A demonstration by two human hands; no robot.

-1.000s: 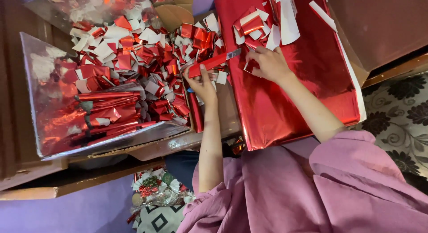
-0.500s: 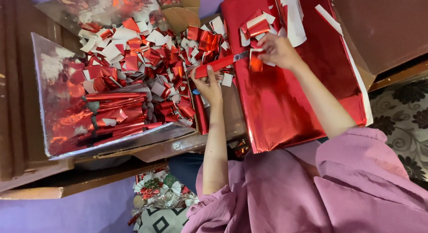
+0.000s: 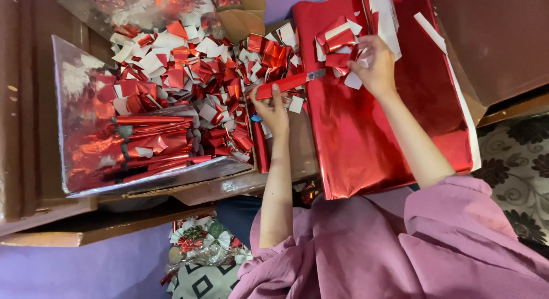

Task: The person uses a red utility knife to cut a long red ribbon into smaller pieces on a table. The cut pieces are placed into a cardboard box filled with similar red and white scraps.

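My left hand (image 3: 273,107) pinched a red strip (image 3: 283,85) beside the scrap box (image 3: 74,156); my right hand (image 3: 374,64) gripped folded foil (image 3: 337,44) over the sheet (image 3: 366,133).

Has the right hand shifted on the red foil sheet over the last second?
Yes. The right hand has moved up the red foil sheet, towards its far edge.

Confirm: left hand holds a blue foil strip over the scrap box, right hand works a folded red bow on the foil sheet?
One error: the strip is red, not blue, as the head view shows. The rest stands: left hand holds it over the scrap box, right hand works the folded red bow on the foil sheet.
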